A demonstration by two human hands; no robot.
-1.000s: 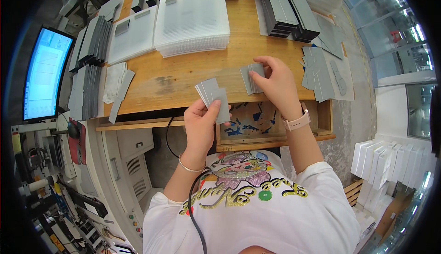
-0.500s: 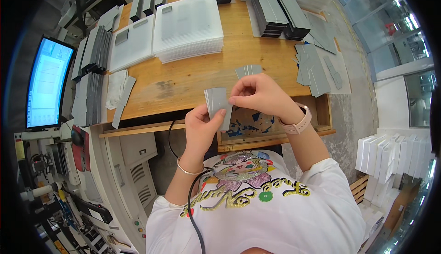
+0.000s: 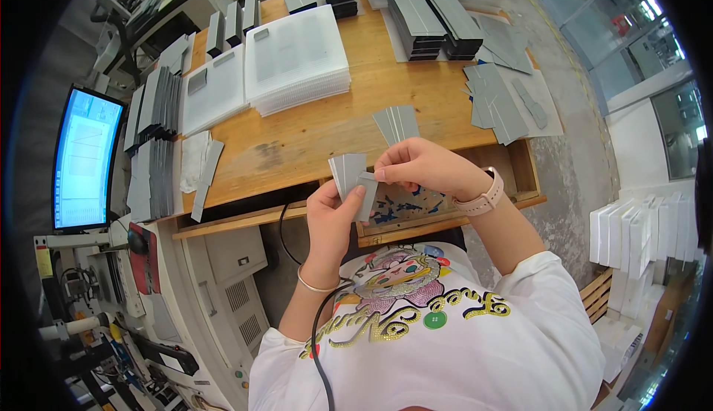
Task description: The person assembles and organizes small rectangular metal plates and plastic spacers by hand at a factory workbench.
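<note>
My left hand [image 3: 332, 216] is closed round a small fan of thin grey cards [image 3: 349, 171], the thumb pressed on the front one. The fingertips of my right hand [image 3: 427, 167] pinch the upper corner of the front grey card [image 3: 366, 201], which looks bent or pulled aside there. On the table just beyond my right hand lies another fan of grey cards [image 3: 396, 124] with pale lines between them. Beneath both hands an open wooden drawer [image 3: 520, 173] holds scattered blue scraps [image 3: 405, 209].
Stacked translucent plastic sheets [image 3: 297, 62] cover the back left of the wooden table [image 3: 275, 144]. Grey strips in piles [image 3: 152, 181] line its left edge, near a lit monitor [image 3: 88, 158]. Tall grey stacks [image 3: 416, 21] and loose grey pieces [image 3: 496, 103] occupy the right side.
The cards in my left hand are fanned a little wider, and the front one now stands apart at its upper corner under my right fingers. The whole view has shifted and tilted slightly.
</note>
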